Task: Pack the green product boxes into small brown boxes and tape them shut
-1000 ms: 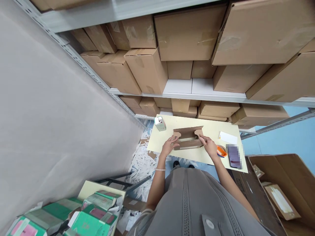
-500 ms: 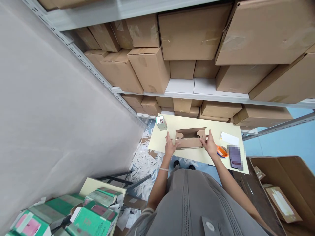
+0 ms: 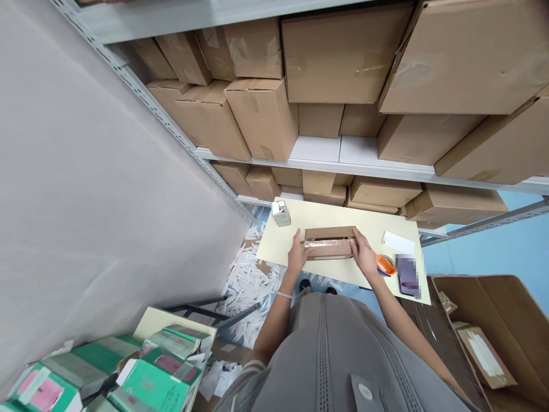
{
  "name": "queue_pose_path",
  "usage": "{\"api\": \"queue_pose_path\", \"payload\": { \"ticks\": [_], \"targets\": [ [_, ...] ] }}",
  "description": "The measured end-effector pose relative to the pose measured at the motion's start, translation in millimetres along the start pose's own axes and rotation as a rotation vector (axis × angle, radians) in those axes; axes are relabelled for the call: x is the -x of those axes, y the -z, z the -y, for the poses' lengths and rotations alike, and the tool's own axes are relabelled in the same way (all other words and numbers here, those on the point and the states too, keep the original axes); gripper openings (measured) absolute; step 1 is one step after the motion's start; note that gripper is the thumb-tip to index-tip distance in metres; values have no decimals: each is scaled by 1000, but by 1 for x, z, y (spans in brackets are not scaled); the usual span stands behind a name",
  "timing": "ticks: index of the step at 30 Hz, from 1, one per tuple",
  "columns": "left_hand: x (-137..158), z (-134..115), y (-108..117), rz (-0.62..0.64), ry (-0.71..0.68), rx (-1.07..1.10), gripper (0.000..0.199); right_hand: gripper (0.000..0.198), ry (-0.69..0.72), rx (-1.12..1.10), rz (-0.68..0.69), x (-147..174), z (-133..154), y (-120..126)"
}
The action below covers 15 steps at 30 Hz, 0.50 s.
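A small brown cardboard box (image 3: 329, 250) lies on the pale yellow table top (image 3: 274, 243) in front of me. A strip of shiny clear tape runs along its upper side, with a narrow dark gap above the strip. My left hand (image 3: 297, 253) holds the box's left end, thumb on the near face. At the opposite end, my right hand (image 3: 363, 253) is closed on the right corner. An orange object (image 3: 385, 264) lies just right of that hand.
A green-and-white carton (image 3: 281, 213) stands at the table's far left. White paper (image 3: 398, 242) and a blurred phone-like item (image 3: 408, 276) lie at right. Shelves of cardboard boxes (image 3: 261, 117) rise behind. Green cartons (image 3: 156, 380) sit lower left; an open large box (image 3: 506, 320) lower right.
The box's end flaps have folded in and its long top panels have come closer together, leaving a narrow gap. Both hands have closed in on its ends.
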<state>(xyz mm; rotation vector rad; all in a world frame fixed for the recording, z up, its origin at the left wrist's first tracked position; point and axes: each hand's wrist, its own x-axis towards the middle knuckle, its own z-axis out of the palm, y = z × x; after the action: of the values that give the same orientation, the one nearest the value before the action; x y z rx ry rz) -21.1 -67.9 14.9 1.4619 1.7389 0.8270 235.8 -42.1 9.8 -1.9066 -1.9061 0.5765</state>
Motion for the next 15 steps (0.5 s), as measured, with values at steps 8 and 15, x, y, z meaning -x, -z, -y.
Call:
{"api": "queue_pose_path", "payload": {
  "ticks": [8, 15],
  "targets": [
    [-3, 3, -15, 139, -15, -68, 55, 61, -80, -40, 45, 7, 6, -8],
    [-3, 1, -34, 86, -42, 44, 62, 61, -143, -47, 22, 10, 15, -5]
  ]
}}
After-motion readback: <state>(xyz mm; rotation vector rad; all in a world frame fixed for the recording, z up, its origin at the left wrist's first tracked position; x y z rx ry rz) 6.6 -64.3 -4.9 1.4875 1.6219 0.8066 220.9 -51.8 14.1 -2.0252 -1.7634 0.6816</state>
